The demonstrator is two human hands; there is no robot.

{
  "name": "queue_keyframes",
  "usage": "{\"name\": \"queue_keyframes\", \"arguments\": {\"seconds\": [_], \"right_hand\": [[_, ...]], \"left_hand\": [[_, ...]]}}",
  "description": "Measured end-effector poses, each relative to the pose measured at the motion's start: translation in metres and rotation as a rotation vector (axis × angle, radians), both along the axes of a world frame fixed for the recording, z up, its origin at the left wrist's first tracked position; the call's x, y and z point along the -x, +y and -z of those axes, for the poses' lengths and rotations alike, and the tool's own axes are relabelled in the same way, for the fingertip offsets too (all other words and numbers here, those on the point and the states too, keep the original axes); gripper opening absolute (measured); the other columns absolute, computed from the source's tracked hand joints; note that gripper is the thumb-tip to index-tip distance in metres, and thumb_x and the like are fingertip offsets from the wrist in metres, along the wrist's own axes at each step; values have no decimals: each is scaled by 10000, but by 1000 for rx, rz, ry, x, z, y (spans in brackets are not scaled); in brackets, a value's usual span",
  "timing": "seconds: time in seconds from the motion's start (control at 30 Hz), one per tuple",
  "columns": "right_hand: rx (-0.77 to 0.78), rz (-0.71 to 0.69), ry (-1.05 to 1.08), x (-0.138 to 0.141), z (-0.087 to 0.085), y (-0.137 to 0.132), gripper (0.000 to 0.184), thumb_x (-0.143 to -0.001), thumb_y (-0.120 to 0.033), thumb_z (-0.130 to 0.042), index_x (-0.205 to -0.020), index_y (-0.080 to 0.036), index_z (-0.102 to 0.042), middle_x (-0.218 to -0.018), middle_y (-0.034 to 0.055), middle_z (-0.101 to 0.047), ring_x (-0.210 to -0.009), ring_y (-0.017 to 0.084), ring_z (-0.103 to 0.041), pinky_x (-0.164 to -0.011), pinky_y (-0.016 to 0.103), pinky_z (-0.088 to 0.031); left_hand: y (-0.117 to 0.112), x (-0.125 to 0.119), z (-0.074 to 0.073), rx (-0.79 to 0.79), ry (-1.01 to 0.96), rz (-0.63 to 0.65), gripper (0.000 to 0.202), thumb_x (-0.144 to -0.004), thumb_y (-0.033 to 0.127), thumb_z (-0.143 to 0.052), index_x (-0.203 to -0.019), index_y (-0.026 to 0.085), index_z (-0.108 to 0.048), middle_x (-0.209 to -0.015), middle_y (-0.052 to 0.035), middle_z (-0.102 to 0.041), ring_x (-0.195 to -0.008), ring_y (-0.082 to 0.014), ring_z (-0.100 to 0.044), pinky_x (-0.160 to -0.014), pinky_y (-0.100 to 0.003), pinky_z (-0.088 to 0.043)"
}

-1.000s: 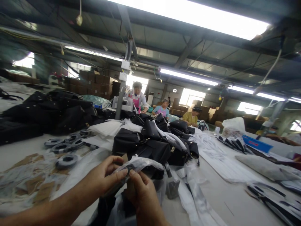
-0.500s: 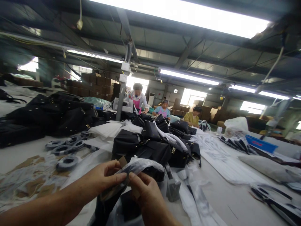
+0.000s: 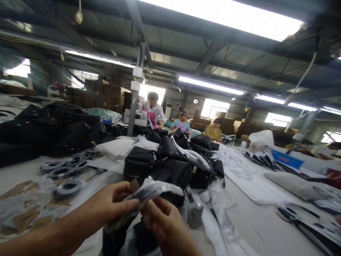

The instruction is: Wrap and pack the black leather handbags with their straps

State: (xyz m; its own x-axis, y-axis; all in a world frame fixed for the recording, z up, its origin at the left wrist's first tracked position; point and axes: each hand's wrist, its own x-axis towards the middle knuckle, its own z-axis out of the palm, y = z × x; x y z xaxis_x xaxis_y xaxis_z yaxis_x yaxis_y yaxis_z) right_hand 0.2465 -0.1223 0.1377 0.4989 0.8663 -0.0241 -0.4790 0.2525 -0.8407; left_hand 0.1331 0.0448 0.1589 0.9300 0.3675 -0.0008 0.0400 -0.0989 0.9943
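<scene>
My left hand (image 3: 112, 203) pinches the edge of a clear plastic bag (image 3: 156, 187) between thumb and fingers. My right hand (image 3: 166, 227) grips the same bag from below, thumb up against the film. The bag wraps a dark item that hangs down between my hands (image 3: 117, 234). Just beyond the bag lies a heap of black handbags (image 3: 170, 167) with gold clasps on the long white table (image 3: 255, 227).
Grey tape rolls (image 3: 68, 186) and paper scraps lie at left, with more black bags (image 3: 48, 131) behind. White cloth and black straps (image 3: 306, 220) spread at right. Three people (image 3: 182, 122) work at the table's far end by a metal post (image 3: 133, 103).
My hands keep their grip on the plastic bag and have shifted slightly down and left. The view has swung a little to the right.
</scene>
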Motion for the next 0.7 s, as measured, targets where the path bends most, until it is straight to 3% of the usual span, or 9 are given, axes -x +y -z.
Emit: {"name": "queue_keyframes", "arguments": {"seconds": [0.1,0.23,0.37,0.5,0.7], "right_hand": [[-48,-58,190,1,9,-1,547,-649,-529,-906,-1021,-140,-807,-1086,133,-769,-951,205,-724,-852,282,-545],[-140,101,218,12,29,11,511,-515,-405,-998,-933,-175,-817,-936,106,-791,-862,220,-743,-887,336,-560],[-150,294,190,25,48,28,508,-474,-413,-1017,-868,-179,-797,-854,98,-796,-750,196,-736,-735,283,-571],[-196,509,113,33,63,37,483,-516,-456,-994,-843,-184,-766,-723,43,-769,-618,149,-688,-575,216,-522],[-183,683,-86,42,65,40,451,-655,-541,-897,-868,-170,-755,-717,49,-744,-535,147,-631,-466,213,-489]], "left_hand": [[4,2,1,-6,0,-14,512,-684,595,-831,-1008,211,-732,-1045,-83,-786,-1046,-319,-714,-891,-351,-541],[2,2,1,-17,-27,29,445,-722,566,-819,-977,216,-718,-1029,-73,-781,-1024,-295,-711,-873,-325,-537],[-7,1,7,-65,-40,3,418,-730,564,-791,-916,202,-694,-906,-49,-760,-893,-259,-707,-760,-289,-534],[-18,2,10,-142,-79,-65,358,-748,524,-754,-877,199,-677,-857,-31,-734,-890,-247,-689,-786,-289,-524],[-25,6,3,-173,-95,-63,314,-784,503,-739,-854,207,-665,-836,-12,-721,-849,-216,-671,-751,-266,-509]]}}
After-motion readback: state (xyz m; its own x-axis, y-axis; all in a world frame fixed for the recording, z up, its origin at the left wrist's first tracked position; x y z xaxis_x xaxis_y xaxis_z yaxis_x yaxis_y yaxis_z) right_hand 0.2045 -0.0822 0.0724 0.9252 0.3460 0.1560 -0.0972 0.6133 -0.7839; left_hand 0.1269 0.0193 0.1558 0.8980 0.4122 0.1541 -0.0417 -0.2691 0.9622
